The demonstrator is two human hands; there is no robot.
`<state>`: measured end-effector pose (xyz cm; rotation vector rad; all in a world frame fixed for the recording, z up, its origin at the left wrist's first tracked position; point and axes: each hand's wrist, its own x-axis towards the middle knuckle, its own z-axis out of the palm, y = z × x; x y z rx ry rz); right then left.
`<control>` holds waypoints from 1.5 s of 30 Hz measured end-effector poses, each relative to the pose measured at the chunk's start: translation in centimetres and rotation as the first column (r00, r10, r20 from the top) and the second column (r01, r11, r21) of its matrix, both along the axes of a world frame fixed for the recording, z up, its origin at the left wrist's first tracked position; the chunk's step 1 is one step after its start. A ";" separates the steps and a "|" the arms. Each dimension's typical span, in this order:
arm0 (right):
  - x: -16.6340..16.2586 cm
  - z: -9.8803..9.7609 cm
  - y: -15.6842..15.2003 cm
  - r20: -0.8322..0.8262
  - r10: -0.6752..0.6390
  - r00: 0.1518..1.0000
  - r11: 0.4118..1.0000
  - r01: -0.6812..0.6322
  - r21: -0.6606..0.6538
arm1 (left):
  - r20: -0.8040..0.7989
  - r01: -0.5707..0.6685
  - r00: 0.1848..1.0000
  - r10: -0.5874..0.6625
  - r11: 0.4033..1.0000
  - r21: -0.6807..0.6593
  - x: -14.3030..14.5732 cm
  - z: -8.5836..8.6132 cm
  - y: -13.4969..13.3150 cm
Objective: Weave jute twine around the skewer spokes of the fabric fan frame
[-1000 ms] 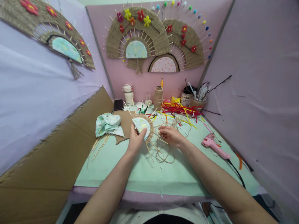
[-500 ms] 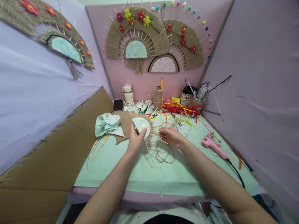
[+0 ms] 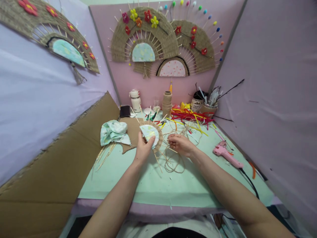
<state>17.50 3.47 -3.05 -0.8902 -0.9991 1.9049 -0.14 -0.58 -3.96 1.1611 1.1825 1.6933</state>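
Observation:
My left hand [image 3: 144, 145] grips a small half-round fan [image 3: 149, 132] by its straight edge, thumb on the pale green patterned fabric. Twine is woven in a band [image 3: 160, 137] around the fabric's curved side, and thin sticks [image 3: 158, 162] radiate out from it. To the right of the fan, my right hand [image 3: 180, 144] is closed in a pinch near the stick ends, apart from the woven band. Twine [image 3: 174, 168] lies in loose loops beneath and behind this hand. It looks pinched on the twine, though the fingertips partly hide it.
A pink glue gun [image 3: 228, 155] lies at right with its cord. Crumpled green cloth [image 3: 114, 132] and cardboard [image 3: 133, 132] are at left. Behind stand a twine spool [image 3: 167, 104], red and yellow pipe cleaners [image 3: 189, 115], pliers [image 3: 162, 123] and a white bottle [image 3: 135, 100]. Larger fans [image 3: 146, 33] hang on the wall.
Hardly anything differs. The whole view has shifted very slightly; both hands and the fan keep nearly the same pose.

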 end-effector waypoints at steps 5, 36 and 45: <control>-0.1 0.1 -0.1 -0.005 -0.030 1.000 0.999 0.030 0.028 | 0.004 0.000 1.000 0.000 1.000 -0.002 -0.1 0.0 0.0; 0.1 0.1 0.1 0.045 -0.017 0.999 1.000 0.016 0.027 | 0.049 0.005 0.999 -0.005 1.000 -0.013 0.0 0.1 0.0; 0.0 -0.3 0.2 0.155 0.027 0.987 0.995 -0.041 0.088 | 0.044 -0.006 0.999 0.006 1.000 -0.016 -0.1 -0.1 0.1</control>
